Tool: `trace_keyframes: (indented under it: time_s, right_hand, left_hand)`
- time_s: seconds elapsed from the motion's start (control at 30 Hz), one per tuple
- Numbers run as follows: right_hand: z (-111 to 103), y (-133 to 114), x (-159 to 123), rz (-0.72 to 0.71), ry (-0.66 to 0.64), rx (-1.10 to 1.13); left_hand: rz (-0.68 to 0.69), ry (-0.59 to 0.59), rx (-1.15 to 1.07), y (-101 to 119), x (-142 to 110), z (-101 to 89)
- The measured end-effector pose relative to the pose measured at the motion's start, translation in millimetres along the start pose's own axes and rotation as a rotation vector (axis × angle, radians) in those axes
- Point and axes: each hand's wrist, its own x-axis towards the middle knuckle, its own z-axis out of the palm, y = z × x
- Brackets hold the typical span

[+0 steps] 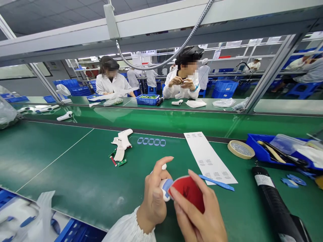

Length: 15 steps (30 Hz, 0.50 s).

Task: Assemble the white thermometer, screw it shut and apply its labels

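Left hand (153,198): closed around white plastic handheld device (164,192).
Right hand (196,215): fingers pinch red piece (188,193) against device's blue end.
Open room: bare green desk (75,161) leftward; printed paper sheet (209,158) just ahead.

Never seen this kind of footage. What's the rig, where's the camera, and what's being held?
There's no machine here: one camera worn on a person's head looks down at their bare hands. The left hand holds a small white handheld device, and the right hand holds a red piece against its blue-tipped end. On the green bench mat lie white gun-shaped housing parts, a row of blue rings, a printed sheet and a blue pry tool. Co-workers sit across the bench.
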Motion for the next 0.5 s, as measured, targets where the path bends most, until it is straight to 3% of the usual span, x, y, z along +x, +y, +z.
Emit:
trace_keyframes:
  time_s: [0.23, 0.33, 0.5]
  right_hand:
    - [0.2, 2.5, 1.2, -0.073, 0.002, 0.002]
    - [1.5, 5.8, 5.8, 0.013, 0.039, 0.052]
    - [4.4, 31.6, 3.2, 0.121, 0.007, -0.06]
  left_hand:
    - [0.025, -0.001, 0.083, 1.6, 1.7, -0.5]
    - [-0.008, -0.052, 0.013, 0.1, 1.8, -0.2]
    - [-0.061, 0.012, -0.098, -0.8, 6.3, -6.0]
